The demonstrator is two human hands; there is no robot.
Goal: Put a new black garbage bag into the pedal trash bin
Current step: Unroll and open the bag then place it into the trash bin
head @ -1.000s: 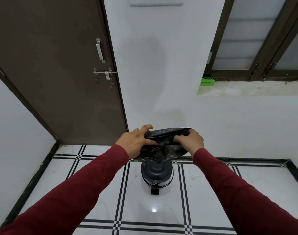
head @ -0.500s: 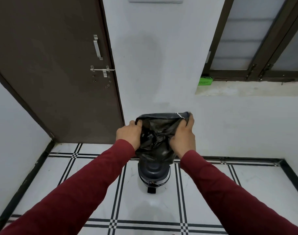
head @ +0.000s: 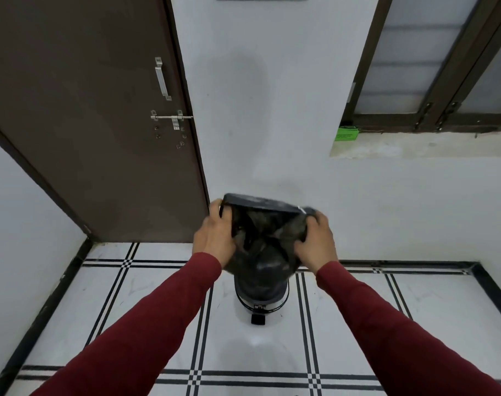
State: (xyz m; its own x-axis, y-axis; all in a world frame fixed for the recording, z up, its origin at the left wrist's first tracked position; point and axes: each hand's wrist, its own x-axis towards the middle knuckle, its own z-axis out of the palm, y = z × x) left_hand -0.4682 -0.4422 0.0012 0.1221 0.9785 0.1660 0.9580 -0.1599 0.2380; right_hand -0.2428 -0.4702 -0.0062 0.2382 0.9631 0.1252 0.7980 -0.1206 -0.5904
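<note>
Standing on the tiled floor (head: 414, 324) near the wall beside a brown door (head: 86, 124), the pedal trash bin (head: 262, 295) is partly hidden by the black garbage bag (head: 266, 235), stretched open above it, left hand (head: 215, 238) and right hand (head: 316, 241) gripping its opposite rim edges.

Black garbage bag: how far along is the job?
Done: the crinkled black plastic garbage bag is out and its mouth spread open. In hand: left hand and right hand each have a grip on the rim, holding it in the air above the dark round pedal trash bin. Left: lower it into the bin and fold the rim over.
</note>
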